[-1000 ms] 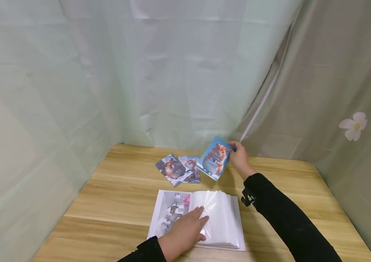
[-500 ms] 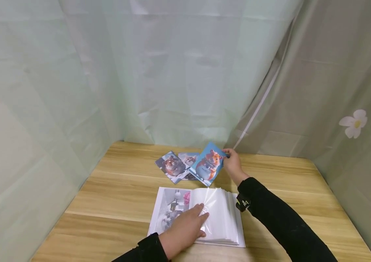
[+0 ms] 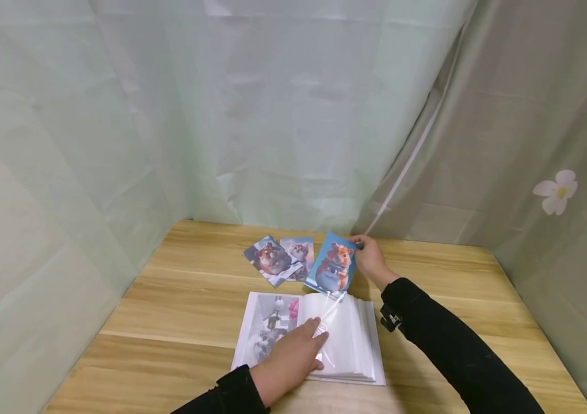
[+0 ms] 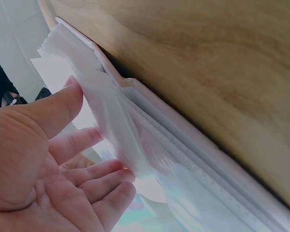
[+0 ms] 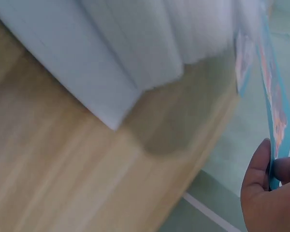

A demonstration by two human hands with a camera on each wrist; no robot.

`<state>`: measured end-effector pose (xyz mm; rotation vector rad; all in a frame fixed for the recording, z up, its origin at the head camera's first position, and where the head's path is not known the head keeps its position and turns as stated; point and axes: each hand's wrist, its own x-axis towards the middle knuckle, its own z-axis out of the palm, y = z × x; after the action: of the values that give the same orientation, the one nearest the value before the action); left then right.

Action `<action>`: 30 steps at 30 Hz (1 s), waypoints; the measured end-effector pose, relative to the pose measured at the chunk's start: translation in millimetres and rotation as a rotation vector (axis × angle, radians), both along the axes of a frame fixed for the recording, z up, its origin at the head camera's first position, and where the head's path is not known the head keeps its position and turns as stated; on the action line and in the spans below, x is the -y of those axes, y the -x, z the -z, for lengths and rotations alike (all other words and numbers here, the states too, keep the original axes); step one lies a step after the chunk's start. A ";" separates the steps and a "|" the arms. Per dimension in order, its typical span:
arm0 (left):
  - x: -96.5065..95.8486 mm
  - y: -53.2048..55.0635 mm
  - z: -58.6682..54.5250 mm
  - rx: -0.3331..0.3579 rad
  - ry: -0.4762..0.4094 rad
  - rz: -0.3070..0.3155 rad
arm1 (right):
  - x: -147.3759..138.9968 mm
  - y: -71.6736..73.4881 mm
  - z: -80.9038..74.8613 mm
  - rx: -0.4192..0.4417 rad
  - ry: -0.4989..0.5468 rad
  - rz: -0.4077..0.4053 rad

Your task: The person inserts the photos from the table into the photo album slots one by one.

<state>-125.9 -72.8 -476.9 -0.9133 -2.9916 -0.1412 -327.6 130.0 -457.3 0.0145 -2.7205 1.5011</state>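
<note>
An open photo album (image 3: 381,376) lies on the table, its left page showing a picture of a grey animal (image 3: 266,339). My left hand (image 3: 290,356) rests on the album near the fold, fingers extended against the clear sleeve (image 3: 336,336). In the left wrist view, the thumb and fingertips touch the page sleeves (image 4: 106,106). My right hand (image 3: 373,261) pinches the edge of a blue hamster photo (image 3: 331,264) between thumb and fingers. The photo is tilted up, its lower edge at the sleeve's top; whether it is inside is unclear.
Two more photos lie behind the album: a brown hamster photo (image 3: 271,260) partly over a kitten photo (image 3: 301,250). The wooden table (image 3: 169,322) ends at pale curtains (image 3: 283,144) behind and on both sides.
My right hand has moved the hamster photo left and down, bringing its lower edge to the album sleeve. The photo has turned more upright. My left hand has stayed on the album.
</note>
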 end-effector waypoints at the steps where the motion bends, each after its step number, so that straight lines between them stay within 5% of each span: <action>1: 0.1 0.3 -0.2 -0.001 0.003 -0.002 | 0.2 0.3 -2.7 -0.012 -0.018 -0.019; 16: 1.0 -2.0 -1.8 0.014 -0.006 0.027 | 17.1 6.7 -33.8 -0.042 -0.294 -0.212; 30: -1.0 -3.0 -1.5 0.041 -0.021 0.008 | 29.0 2.2 -53.8 -0.039 -0.423 -0.235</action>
<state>-122.9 -71.8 -475.4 -0.9317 -3.0183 -0.1934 -329.8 100.9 -403.5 0.3801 -3.0302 0.9171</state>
